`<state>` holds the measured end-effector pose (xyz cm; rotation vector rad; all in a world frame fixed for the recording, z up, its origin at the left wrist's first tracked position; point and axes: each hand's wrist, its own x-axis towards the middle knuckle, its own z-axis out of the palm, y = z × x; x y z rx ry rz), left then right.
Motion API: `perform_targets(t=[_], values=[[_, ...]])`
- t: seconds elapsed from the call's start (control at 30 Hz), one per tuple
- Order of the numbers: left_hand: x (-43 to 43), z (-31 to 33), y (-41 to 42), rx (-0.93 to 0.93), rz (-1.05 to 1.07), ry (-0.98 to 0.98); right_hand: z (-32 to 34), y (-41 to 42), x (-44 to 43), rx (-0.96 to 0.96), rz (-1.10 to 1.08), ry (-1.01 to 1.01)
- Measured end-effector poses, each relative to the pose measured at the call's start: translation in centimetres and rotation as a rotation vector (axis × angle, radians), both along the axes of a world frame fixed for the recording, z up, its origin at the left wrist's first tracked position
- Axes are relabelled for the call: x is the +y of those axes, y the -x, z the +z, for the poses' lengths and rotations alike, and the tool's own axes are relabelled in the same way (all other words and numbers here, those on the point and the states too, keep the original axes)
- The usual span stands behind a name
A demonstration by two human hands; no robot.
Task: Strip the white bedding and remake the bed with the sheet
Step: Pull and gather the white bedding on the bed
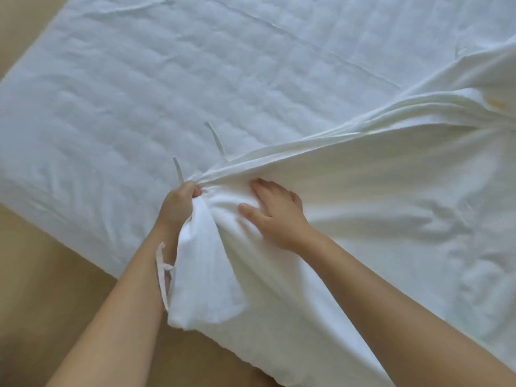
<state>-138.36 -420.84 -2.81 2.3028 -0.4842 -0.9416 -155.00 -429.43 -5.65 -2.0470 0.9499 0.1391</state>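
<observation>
A white quilted mattress [167,79] fills the upper left of the head view. White bedding [377,191], a sheet-like cover with fabric ties, lies bunched across the right half and hangs over the near edge. My left hand [178,203] grips a gathered corner of this bedding near the mattress's front edge. My right hand [275,212] rests flat on the fabric just to the right, fingers spread and pointing left. Two short ties [215,138] stick out from the bedding's edge onto the mattress. Another tie [163,269] dangles by my left forearm.
Tan floor [42,289] shows along the left and bottom, below the mattress's near edge. A small yellowish stain [494,103] marks the folded bedding at the far right. The bare quilted mattress top stretches away to the upper left.
</observation>
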Motion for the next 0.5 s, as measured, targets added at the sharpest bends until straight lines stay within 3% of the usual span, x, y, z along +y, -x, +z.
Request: perform_targets(t=[0.07,0.13,0.23,0.3,0.37,0.5], values=[[1.5,-1.1,-4.7,-0.102,-0.033,-0.12,-0.5,-3.0,2.5,-0.015,0.085,-0.046],[3.6,-3.4,-6.9,-0.137,0.021,-0.263,-2.0,-4.6,4.8,0.095,0.193,-0.074],[6.6,-6.3,-4.7,0.05,0.198,-0.319,-4.7,-3.5,7.5,0.262,0.238,-0.091],[7.5,-7.3,-0.2,-0.082,0.059,-0.454,-5.6,-0.7,8.3,0.262,0.142,-0.092],[7.5,-7.8,5.3,-0.258,-0.108,-0.411,-6.0,3.4,8.2,0.261,0.039,-0.049],[4.8,-7.3,16.7,-0.152,-0.415,-0.24,-5.3,12.8,6.8,0.357,-0.07,0.014]])
